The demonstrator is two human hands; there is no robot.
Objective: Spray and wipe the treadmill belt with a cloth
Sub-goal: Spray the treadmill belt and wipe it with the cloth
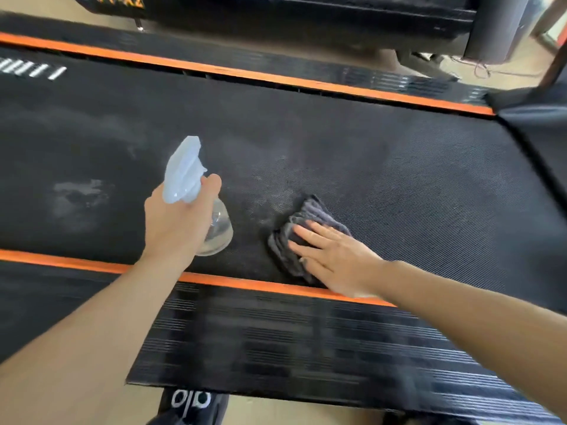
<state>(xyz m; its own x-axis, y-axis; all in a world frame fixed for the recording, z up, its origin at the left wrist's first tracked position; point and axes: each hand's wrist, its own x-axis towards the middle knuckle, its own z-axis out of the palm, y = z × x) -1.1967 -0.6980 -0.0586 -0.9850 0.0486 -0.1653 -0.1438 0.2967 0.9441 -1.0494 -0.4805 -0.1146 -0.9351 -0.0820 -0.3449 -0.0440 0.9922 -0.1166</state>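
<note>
Nearest the camera, a black shoe with white lettering (190, 403) stood on the floor just below the ribbed black side rail (276, 338) of the treadmill. Beyond the rail's orange strip (251, 285) lay the wide black textured treadmill belt (399, 179), carrying pale dusty smudges toward its left part.

The left hand (178, 222) had its grip wrapped around the neck of a clear plastic spray bottle with a pale blue trigger head (184, 173), held above the belt with the nozzle aimed away from the person and a finger reaching up beside the trigger. The right hand (334, 259) lay flat and spread, its grip wide, pressing a crumpled dark grey cloth (303, 222) onto the belt near the orange strip.

The step in hand looked like wiping a freshly dampened patch. Doing it well would likely mean keeping the palm flat for even pressure, working in overlapping strokes across the belt's width, and moving leftward toward the smudges. Misting lightly just ahead of the cloth, not soaking, should keep liquid from pooling in the texture. The bottle should stay clear of the wiping path.
</note>
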